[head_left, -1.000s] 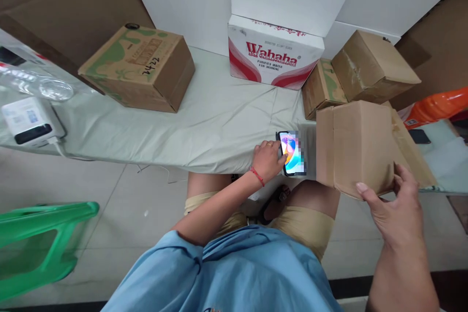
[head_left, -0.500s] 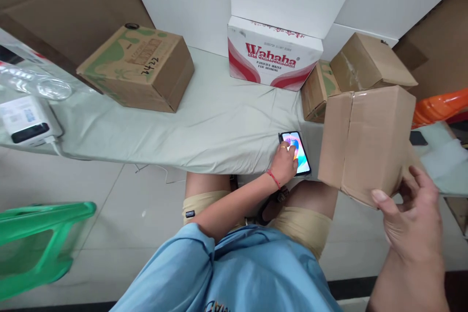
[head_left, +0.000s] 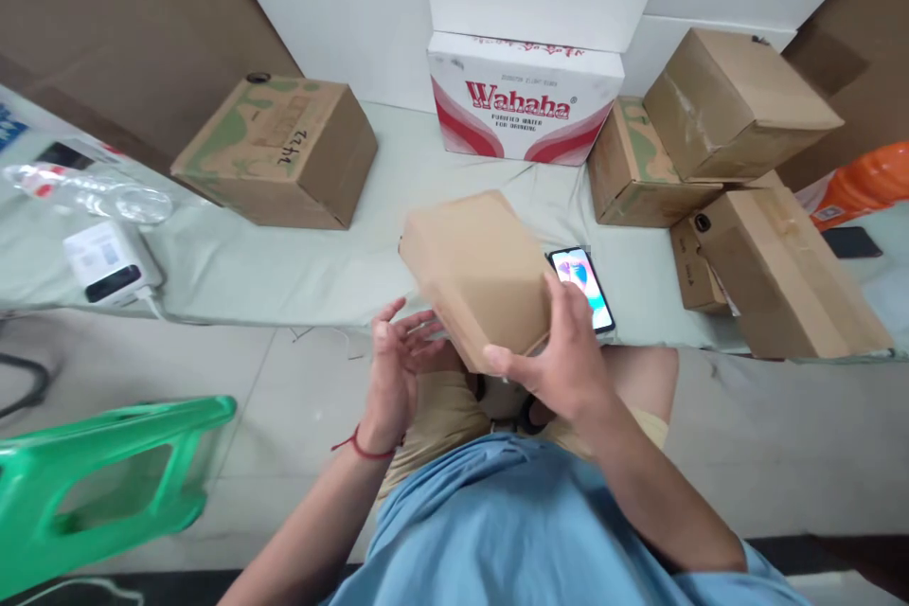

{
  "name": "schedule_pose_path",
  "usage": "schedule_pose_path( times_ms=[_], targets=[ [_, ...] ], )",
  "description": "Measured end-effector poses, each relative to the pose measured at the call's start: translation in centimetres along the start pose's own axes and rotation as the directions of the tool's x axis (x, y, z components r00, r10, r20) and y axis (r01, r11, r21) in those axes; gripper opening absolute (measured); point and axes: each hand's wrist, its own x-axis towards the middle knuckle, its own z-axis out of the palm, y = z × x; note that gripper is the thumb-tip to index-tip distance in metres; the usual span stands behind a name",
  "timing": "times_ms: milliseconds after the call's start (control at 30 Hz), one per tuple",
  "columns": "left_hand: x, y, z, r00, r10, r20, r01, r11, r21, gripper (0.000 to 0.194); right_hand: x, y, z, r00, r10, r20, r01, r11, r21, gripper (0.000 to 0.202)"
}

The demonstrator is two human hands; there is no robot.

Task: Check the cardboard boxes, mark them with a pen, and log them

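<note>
A plain brown cardboard box point(head_left: 483, 270) is held tilted above the front of the cloth-covered table point(head_left: 305, 275). My right hand point(head_left: 568, 355) grips its right side, thumb on the near edge. Fingers apart and palm turned up, my left hand point(head_left: 398, 365) is beside the box's lower left edge; whether its fingertips touch the box I cannot tell. A red string bracelet point(head_left: 373, 447) circles my left wrist. Just right of the box, a phone point(head_left: 586, 284) lies with its screen lit, partly covered by my right hand.
At the back stands a Wahaba-style white and red water carton point(head_left: 522, 104). A printed box point(head_left: 276, 151) sits left; several boxes point(head_left: 742, 104) are piled right, near an orange bottle point(head_left: 866, 180). A white charger point(head_left: 110, 260) and clear plastic bottle point(head_left: 92, 189) lie far left. A green stool point(head_left: 120, 473) is on the floor.
My right hand has brought the box leftward from the right side to in front of me. My left hand has left the phone and moved left beside the box.
</note>
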Motion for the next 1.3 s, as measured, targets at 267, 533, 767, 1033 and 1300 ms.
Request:
schedule_pose_path(
  times_ms=[267, 533, 767, 1033, 1300],
  targets=[
    [-0.6, 1.3, 0.9, 0.994, -0.093, 0.053, 0.091, 0.995, 0.05, 0.11, -0.5, 0.6, 1.4, 0.978, -0.209, -0.017, 0.208, 0.976, -0.066, 0.086],
    [0.3, 0.7, 0.4, 0.989, -0.031, 0.147, 0.016, 0.994, 0.108, 0.093, 0.8, 12.1, 0.6, 0.984, 0.029, -0.177, -0.097, 0.917, -0.387, 0.098],
    [0.0, 0.7, 0.5, 0.985, -0.026, 0.17, 0.012, 0.996, 0.088, 0.098, 4.1, 10.9, 2.5, 0.943, 0.312, -0.116, -0.32, 0.752, -0.577, 0.105],
    [-0.1, 0.5, 0.5, 0.986, -0.012, 0.163, -0.005, 0.994, 0.105, 0.101, 4.9, 11.5, -0.6, 0.913, 0.386, -0.13, -0.378, 0.683, -0.626, 0.099],
    [-0.2, 0.5, 0.1, 0.985, -0.018, 0.172, -0.002, 0.993, 0.115, 0.097, 5.1, 14.6, -4.1, 0.823, 0.487, -0.293, -0.562, 0.62, -0.547, 0.1]
  ],
)
